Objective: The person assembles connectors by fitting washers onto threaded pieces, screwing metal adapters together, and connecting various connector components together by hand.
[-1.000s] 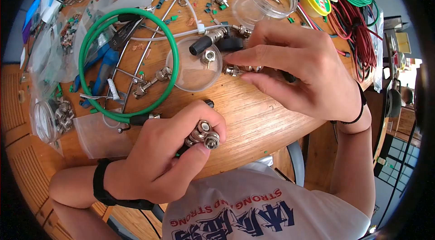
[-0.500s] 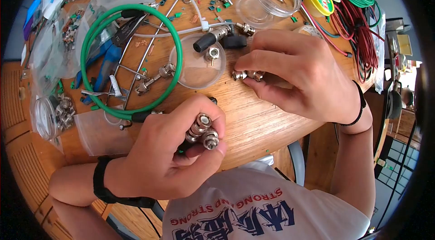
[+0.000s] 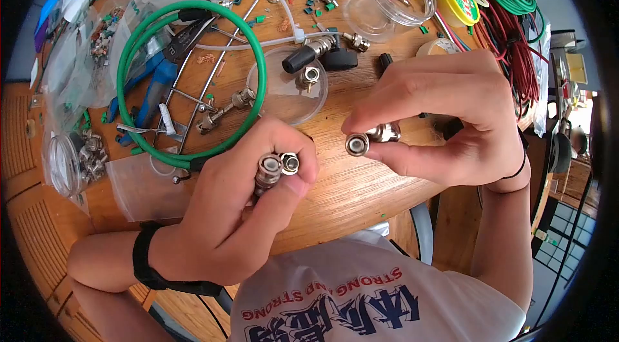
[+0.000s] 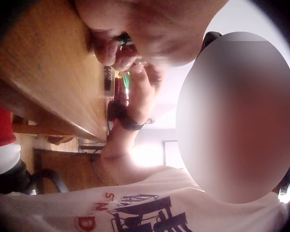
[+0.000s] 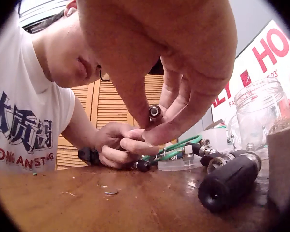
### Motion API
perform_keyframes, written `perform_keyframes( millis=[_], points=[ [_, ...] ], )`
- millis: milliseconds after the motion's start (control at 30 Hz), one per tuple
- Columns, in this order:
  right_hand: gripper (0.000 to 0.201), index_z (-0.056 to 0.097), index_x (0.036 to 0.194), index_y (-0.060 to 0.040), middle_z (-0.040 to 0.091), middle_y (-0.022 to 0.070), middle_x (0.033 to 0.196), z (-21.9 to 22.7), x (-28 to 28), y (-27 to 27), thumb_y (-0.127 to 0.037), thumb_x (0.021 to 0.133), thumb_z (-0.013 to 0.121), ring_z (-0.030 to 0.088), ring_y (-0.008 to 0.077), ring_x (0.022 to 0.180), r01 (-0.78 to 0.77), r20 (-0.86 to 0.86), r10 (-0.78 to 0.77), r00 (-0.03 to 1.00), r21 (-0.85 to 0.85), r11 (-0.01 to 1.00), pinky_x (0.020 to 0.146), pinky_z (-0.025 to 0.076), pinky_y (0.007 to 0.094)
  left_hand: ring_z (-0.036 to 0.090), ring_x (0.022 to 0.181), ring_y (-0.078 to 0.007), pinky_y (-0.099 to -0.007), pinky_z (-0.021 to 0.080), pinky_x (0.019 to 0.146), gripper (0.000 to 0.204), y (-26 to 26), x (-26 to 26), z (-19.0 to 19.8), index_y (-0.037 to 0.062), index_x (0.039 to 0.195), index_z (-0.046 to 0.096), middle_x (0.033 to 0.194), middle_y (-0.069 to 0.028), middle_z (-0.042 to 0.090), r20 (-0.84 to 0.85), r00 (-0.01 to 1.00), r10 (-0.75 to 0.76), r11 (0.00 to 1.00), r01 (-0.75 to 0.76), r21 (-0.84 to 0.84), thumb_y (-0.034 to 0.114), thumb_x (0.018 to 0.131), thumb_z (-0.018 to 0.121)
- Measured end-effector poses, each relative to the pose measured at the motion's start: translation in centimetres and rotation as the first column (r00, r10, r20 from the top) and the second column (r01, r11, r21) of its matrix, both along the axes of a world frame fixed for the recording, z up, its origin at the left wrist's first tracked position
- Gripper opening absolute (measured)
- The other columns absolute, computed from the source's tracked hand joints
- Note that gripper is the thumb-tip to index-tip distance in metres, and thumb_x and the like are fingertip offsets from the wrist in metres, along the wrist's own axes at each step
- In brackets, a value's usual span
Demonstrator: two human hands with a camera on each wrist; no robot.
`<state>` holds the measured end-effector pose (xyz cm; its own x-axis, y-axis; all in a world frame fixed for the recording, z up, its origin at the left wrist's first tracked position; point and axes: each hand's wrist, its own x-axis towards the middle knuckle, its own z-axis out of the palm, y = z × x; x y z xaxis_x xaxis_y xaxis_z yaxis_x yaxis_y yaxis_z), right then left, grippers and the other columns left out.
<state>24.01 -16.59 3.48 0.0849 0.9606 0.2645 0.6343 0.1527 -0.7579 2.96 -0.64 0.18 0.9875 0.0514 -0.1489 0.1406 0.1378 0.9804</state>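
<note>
My left hand [image 3: 238,206] is curled round metal BNC coaxial connectors, with two ends facing up: a wider bayonet end [image 3: 269,164] and a hex-sided end [image 3: 290,162] beside the thumb. Their lower parts are hidden in the fist. My right hand [image 3: 445,122] pinches another metal BNC connector [image 3: 357,144] between thumb and fingers; a second barrel [image 3: 388,132] shows behind it, partly covered. In the right wrist view a round connector end [image 5: 155,111] shows between the fingers. A looped green cable [image 3: 261,77] with black boots lies just beyond my left hand.
A clear round lid [image 3: 313,110] holds a small connector [image 3: 309,76]. Black-booted connectors [image 3: 309,51] lie behind it. Blue-handled pliers [image 3: 158,87], a wire rack, bags and loose connectors [image 3: 92,160] are on the left. A clear jar [image 3: 371,16] and wire bundles [image 3: 516,64] stand back right.
My right hand has raised its connector and moved it nearer, turning an open end toward the head camera. In my left hand the connectors have turned, and a hex-sided end now shows.
</note>
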Motion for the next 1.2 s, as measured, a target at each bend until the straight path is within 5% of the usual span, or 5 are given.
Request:
perform_keyframes(
  millis=[167, 333, 867, 933, 1200],
  points=[
    [0.019, 0.079, 0.092, -0.0012, 0.078, 0.0110, 0.086, 0.6, 0.0, -0.1, -0.003, 0.075, 0.085, 0.076, 0.0233, 0.076, -0.035, -0.045, 0.033, 0.998, -0.064, 0.997, 0.068, 0.060, 0.0306, 0.040, 0.056, -0.0025, -0.0188, 0.029, 0.052, 0.008, 0.4, -0.1, 0.5, 0.0033, 0.112, 0.045, 0.091, -0.0066, 0.051, -0.115, 0.993, -0.032, 0.997, 0.023, -0.072, 0.008, 0.106, 0.044],
    [0.018, 0.079, 0.091, -0.0011, 0.079, 0.0107, 0.085, 0.9, -0.2, 0.1, -0.003, 0.075, 0.085, 0.077, 0.0228, 0.074, -0.090, -0.089, 0.084, 0.992, -0.074, 0.993, 0.068, 0.060, 0.0299, 0.040, 0.071, -0.0035, -0.0225, 0.032, 0.063, 0.010, 0.6, -0.1, 0.6, 0.0042, 0.109, 0.049, 0.091, -0.0017, 0.051, -0.028, 0.996, -0.090, 0.984, 0.093, 0.151, 0.013, 0.105, 0.051],
    [0.020, 0.080, 0.094, 0.0006, 0.078, 0.0121, 0.083, 0.9, -0.3, -0.1, 0.000, 0.074, 0.085, 0.076, 0.0218, 0.071, -0.133, -0.145, 0.116, 0.983, -0.111, 0.985, 0.064, 0.059, 0.0285, 0.045, 0.064, -0.0055, -0.0245, 0.037, 0.061, 0.018, 0.0, 0.4, -0.5, -0.0014, 0.112, 0.061, 0.077, 0.0007, 0.056, 0.176, 0.984, 0.012, 0.966, -0.057, 0.254, 0.011, 0.103, 0.052],
    [0.021, 0.080, 0.094, 0.0004, 0.078, 0.0121, 0.083, 1.0, -0.3, -0.1, 0.000, 0.074, 0.085, 0.076, 0.0218, 0.070, -0.143, -0.142, 0.125, 0.982, -0.120, 0.982, 0.062, 0.058, 0.0285, 0.045, 0.063, -0.0059, -0.0246, 0.036, 0.059, 0.021, 0.1, 0.4, 0.3, -0.0026, 0.115, 0.061, 0.075, 0.0012, 0.055, 0.059, 0.998, -0.005, 0.974, -0.008, 0.228, 0.012, 0.101, 0.058],
    [0.020, 0.081, 0.095, -0.0005, 0.077, 0.0108, 0.080, 0.6, -0.5, -0.3, -0.001, 0.076, 0.085, 0.074, 0.0203, 0.066, -0.155, -0.142, 0.144, 0.979, -0.068, 0.986, 0.057, 0.055, 0.0277, 0.045, 0.061, -0.0061, -0.0256, 0.033, 0.055, 0.029, -0.1, 0.6, -0.1, 0.0002, 0.107, 0.067, 0.072, 0.0013, 0.053, 0.116, 0.993, 0.002, 0.963, -0.034, 0.269, 0.017, 0.089, 0.082]
  ],
)
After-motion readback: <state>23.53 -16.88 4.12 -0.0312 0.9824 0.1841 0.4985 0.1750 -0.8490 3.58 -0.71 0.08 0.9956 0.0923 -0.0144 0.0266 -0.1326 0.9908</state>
